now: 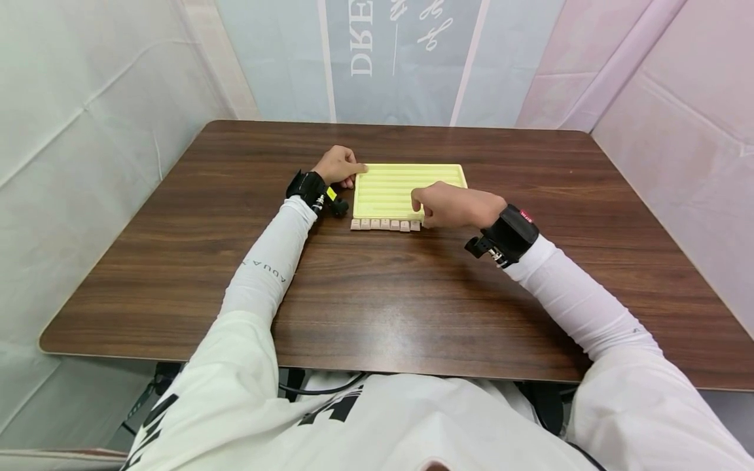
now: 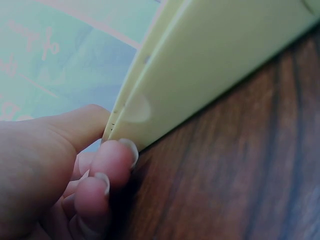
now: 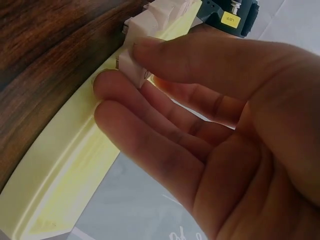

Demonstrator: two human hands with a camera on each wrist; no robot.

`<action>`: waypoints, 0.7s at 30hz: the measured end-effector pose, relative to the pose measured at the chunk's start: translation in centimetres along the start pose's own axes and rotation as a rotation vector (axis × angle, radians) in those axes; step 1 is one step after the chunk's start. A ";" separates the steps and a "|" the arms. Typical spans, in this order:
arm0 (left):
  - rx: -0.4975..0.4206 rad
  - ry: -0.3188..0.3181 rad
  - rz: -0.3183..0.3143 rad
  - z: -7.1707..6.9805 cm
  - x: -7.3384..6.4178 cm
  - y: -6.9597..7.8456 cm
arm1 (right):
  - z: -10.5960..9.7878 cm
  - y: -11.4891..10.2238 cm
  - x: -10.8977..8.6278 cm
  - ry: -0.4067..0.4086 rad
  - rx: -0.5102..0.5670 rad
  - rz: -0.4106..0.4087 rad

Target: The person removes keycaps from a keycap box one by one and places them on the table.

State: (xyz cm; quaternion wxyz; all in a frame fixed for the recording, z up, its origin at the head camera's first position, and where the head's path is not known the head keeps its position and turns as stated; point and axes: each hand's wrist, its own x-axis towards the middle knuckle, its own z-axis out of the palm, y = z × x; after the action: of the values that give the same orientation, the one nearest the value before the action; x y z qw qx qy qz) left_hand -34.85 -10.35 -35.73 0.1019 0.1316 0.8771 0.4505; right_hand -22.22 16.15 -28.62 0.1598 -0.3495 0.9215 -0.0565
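Note:
A yellow ridged tray lies on the table. Along its near edge runs a row of small off-white keycaps. My left hand grips the tray's far left corner, thumb on top; in the left wrist view its curled fingers press the side wall. At the near right corner, my right hand pinches a keycap at the right end of the row, with the thumb on it and the fingertips against the tray's edge. In the head view this hand hides that corner and the keycap.
The brown wooden table extends around the tray on all sides. A printed curtain hangs behind its far edge, with pale sheets at left and right. Black camera straps sit on both wrists.

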 end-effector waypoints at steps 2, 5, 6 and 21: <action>-0.003 -0.001 -0.001 0.0 0.0 0.1 | 0.0 0.0 0.0 -0.009 -0.002 0.013; -0.003 0.002 0.013 -0.1 0.0 0.2 | -0.1 -0.1 0.0 -0.033 -0.003 0.018; -0.003 0.003 0.016 -0.1 0.0 0.2 | -0.1 -0.1 0.0 -0.044 -0.004 0.020; -0.005 -0.008 0.017 -0.2 -0.1 0.2 | 0.2 -0.4 0.0 -0.029 -0.018 0.011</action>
State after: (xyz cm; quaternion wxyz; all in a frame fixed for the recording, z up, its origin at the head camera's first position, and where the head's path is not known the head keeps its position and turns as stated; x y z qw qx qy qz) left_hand -34.79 -10.40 -35.46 0.1017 0.1408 0.8745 0.4529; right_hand -21.96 15.86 -28.72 0.1703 -0.3466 0.9215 -0.0424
